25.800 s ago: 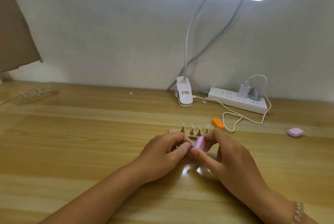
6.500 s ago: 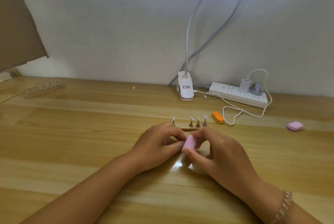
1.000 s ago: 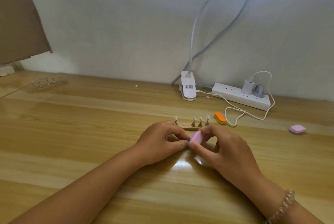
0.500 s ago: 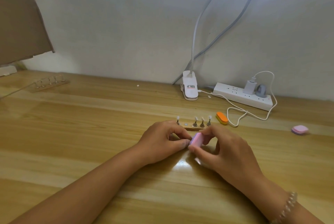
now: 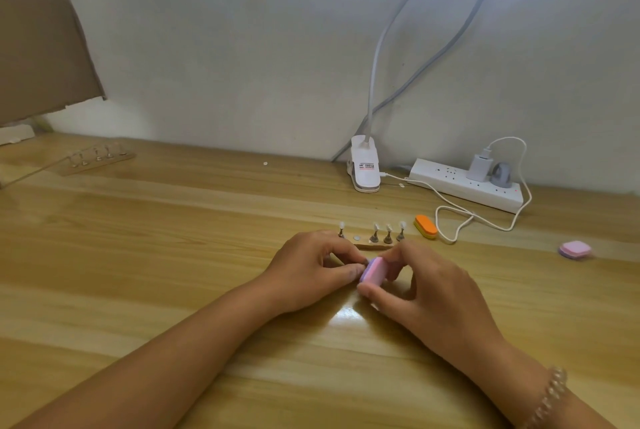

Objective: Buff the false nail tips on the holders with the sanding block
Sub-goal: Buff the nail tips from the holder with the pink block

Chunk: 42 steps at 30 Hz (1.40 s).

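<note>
Head view: right hand (image 5: 433, 293) pinches the pink sanding block (image 5: 373, 270); left hand (image 5: 308, 273) curls its fingers against it, any hold hidden; nail holders (image 5: 388, 238) stand just beyond both.

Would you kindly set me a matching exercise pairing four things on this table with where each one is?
Things:
1 sanding block
2 orange block
3 pink pad
4 spare rack

Places:
A at the table's far left, near the wall
B just right of the near rack
C held by the right hand
D alone at the table's right

Pairs: 1-C, 2-B, 3-D, 4-A
</note>
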Each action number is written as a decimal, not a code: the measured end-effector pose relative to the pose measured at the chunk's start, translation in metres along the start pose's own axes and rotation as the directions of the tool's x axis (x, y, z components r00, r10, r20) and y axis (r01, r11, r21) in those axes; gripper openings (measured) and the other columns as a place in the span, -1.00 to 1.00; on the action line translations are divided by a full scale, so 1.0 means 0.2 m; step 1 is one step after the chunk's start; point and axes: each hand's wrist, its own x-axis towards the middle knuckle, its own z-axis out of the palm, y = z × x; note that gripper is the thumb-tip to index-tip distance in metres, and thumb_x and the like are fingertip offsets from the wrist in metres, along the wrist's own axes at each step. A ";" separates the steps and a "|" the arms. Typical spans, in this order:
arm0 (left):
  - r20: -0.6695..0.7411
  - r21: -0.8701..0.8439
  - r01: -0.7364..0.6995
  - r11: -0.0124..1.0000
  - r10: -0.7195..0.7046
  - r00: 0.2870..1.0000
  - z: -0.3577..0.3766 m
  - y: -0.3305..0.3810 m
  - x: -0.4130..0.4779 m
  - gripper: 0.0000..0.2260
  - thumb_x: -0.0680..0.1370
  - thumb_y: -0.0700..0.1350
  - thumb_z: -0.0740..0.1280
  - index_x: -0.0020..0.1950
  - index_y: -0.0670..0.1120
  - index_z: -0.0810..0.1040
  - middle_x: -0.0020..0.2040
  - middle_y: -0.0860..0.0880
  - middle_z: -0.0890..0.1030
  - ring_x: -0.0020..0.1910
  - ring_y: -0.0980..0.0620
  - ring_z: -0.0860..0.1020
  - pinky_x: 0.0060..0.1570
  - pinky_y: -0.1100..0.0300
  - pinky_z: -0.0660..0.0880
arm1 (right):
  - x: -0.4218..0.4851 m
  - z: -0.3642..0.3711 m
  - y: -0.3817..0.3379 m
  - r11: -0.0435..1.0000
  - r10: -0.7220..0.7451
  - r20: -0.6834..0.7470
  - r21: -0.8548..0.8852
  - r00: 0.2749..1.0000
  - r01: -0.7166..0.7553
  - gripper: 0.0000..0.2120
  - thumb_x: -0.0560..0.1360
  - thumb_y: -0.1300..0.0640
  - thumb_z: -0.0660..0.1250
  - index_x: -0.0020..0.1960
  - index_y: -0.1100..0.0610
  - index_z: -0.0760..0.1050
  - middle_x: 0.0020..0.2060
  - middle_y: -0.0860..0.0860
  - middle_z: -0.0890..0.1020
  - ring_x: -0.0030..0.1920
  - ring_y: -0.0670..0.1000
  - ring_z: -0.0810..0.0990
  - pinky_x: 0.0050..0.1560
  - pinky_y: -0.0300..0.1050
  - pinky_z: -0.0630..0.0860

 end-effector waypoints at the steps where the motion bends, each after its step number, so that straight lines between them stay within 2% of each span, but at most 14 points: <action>1: -0.002 -0.001 0.000 1.000 0.000 1.000 0.00 0.00 0.00 -0.93 0.51 -0.07 0.47 -0.06 0.10 0.71 -0.24 0.19 0.52 -0.30 0.34 0.47 -0.25 0.42 0.29 | 0.01 0.00 0.01 0.999 0.040 -0.034 0.021 0.999 -0.040 -0.66 0.32 -0.33 0.36 -0.11 -0.11 0.44 -0.21 -0.25 0.54 -0.26 -0.17 0.51 -0.26 -0.08 0.47; 3: 0.002 0.006 -0.004 1.000 0.004 1.000 0.00 0.00 0.00 -0.92 0.51 -0.06 0.47 -0.09 0.15 0.69 -0.24 0.19 0.52 -0.29 0.34 0.47 -0.25 0.42 0.29 | 0.01 -0.01 0.01 0.999 0.048 -0.062 0.002 0.997 -0.048 -0.65 0.33 -0.34 0.34 -0.10 -0.10 0.45 -0.21 -0.24 0.54 -0.25 -0.15 0.53 -0.25 -0.05 0.48; 6: 0.003 0.000 0.000 1.000 0.000 1.000 0.00 -0.01 0.00 -0.90 0.53 -0.07 0.45 -0.09 0.15 0.68 -0.21 0.17 0.55 -0.30 0.31 0.47 -0.25 0.39 0.30 | -0.02 0.01 -0.02 0.991 -0.087 -0.009 -0.099 0.996 0.086 -0.62 0.37 -0.38 0.24 -0.08 -0.09 0.42 -0.19 -0.21 0.51 -0.34 -0.08 0.52 -0.35 -0.04 0.50; 10: 0.004 -0.030 0.007 1.000 -0.007 1.000 0.00 0.00 0.00 -0.92 0.53 -0.05 0.45 -0.09 0.16 0.67 -0.18 0.17 0.56 -0.31 0.30 0.47 -0.21 0.33 0.33 | 0.00 -0.01 0.02 0.999 0.033 -0.075 -0.015 0.997 -0.034 -0.68 0.35 -0.32 0.35 -0.09 -0.10 0.45 -0.19 -0.22 0.54 -0.25 -0.12 0.54 -0.25 -0.02 0.51; 14: 0.001 -0.072 -0.018 0.997 0.018 1.000 0.00 0.00 0.00 -0.90 0.55 -0.12 0.43 -0.08 0.09 0.68 -0.15 0.13 0.59 -0.32 0.32 0.46 -0.24 0.39 0.30 | -0.01 0.01 -0.02 0.991 -0.091 -0.025 -0.099 0.996 0.088 -0.70 0.38 -0.28 0.34 -0.07 -0.09 0.47 -0.17 -0.21 0.54 -0.34 -0.12 0.51 -0.34 -0.06 0.50; 19: 0.000 -0.079 -0.010 0.997 0.010 1.000 0.00 0.00 0.00 -0.91 0.56 -0.12 0.43 -0.07 0.06 0.70 -0.11 0.10 0.61 -0.38 0.28 0.42 -0.27 0.35 0.29 | 0.02 -0.02 0.02 0.998 0.015 -0.133 0.067 0.991 -0.006 -0.69 0.35 -0.25 0.40 -0.05 -0.07 0.53 -0.21 -0.22 0.56 -0.36 -0.23 0.43 -0.32 -0.17 0.38; 23: 0.005 -0.044 -0.001 0.999 0.001 1.000 0.00 -0.01 0.00 -0.91 0.55 -0.12 0.43 -0.03 0.04 0.71 -0.13 0.12 0.58 -0.32 0.27 0.45 -0.24 0.37 0.30 | -0.01 0.00 -0.02 0.994 -0.103 -0.037 -0.037 0.994 0.102 -0.66 0.38 -0.30 0.31 -0.02 -0.09 0.50 -0.16 -0.22 0.55 -0.37 -0.19 0.44 -0.36 -0.14 0.45; 27: 0.008 -0.018 0.007 1.000 -0.006 1.000 0.00 -0.01 0.00 -0.93 0.53 -0.07 0.45 -0.08 0.12 0.69 -0.16 0.16 0.55 -0.30 0.28 0.45 -0.22 0.34 0.31 | 0.01 -0.01 0.00 0.999 -0.032 -0.082 -0.016 0.996 0.031 -0.71 0.38 -0.26 0.38 -0.04 -0.11 0.50 -0.16 -0.23 0.56 -0.32 -0.18 0.47 -0.32 -0.14 0.42; 30: 0.010 -0.001 -0.004 1.000 0.004 1.000 0.00 -0.01 0.00 -0.92 0.54 -0.09 0.44 -0.05 0.08 0.71 -0.21 0.17 0.51 -0.30 0.30 0.45 -0.25 0.38 0.29 | -0.01 0.01 -0.02 0.988 -0.139 -0.013 -0.077 0.990 0.137 -0.66 0.40 -0.31 0.31 -0.01 -0.09 0.49 -0.15 -0.23 0.54 -0.35 -0.16 0.49 -0.36 -0.13 0.48; 34: 0.006 -0.001 0.005 1.000 -0.005 1.000 0.00 -0.01 0.00 -0.90 0.53 -0.06 0.45 -0.11 0.17 0.67 -0.20 0.18 0.52 -0.31 0.27 0.44 -0.22 0.31 0.31 | 0.01 -0.01 0.02 0.999 -0.027 -0.072 0.027 0.997 0.029 -0.70 0.38 -0.29 0.33 -0.04 -0.11 0.51 -0.16 -0.26 0.57 -0.23 -0.18 0.53 -0.25 -0.11 0.48; 38: 0.013 0.002 -0.015 1.000 0.014 1.000 0.00 -0.01 -0.01 -0.90 0.54 -0.12 0.43 -0.01 0.05 0.71 -0.20 0.17 0.50 -0.30 0.30 0.44 -0.24 0.35 0.29 | -0.01 0.00 -0.02 0.989 -0.140 -0.012 -0.050 0.990 0.140 -0.68 0.40 -0.30 0.30 0.00 -0.11 0.51 -0.15 -0.24 0.55 -0.36 -0.22 0.42 -0.36 -0.20 0.43; 42: 0.006 -0.004 -0.019 1.000 0.019 1.000 0.00 -0.01 0.00 -0.92 0.55 -0.09 0.43 -0.03 0.08 0.70 -0.18 0.16 0.53 -0.29 0.29 0.44 -0.22 0.31 0.31 | 0.01 -0.01 0.01 0.999 -0.033 -0.077 0.034 0.996 0.036 -0.71 0.39 -0.26 0.35 -0.02 -0.11 0.53 -0.16 -0.24 0.58 -0.32 -0.24 0.46 -0.29 -0.15 0.44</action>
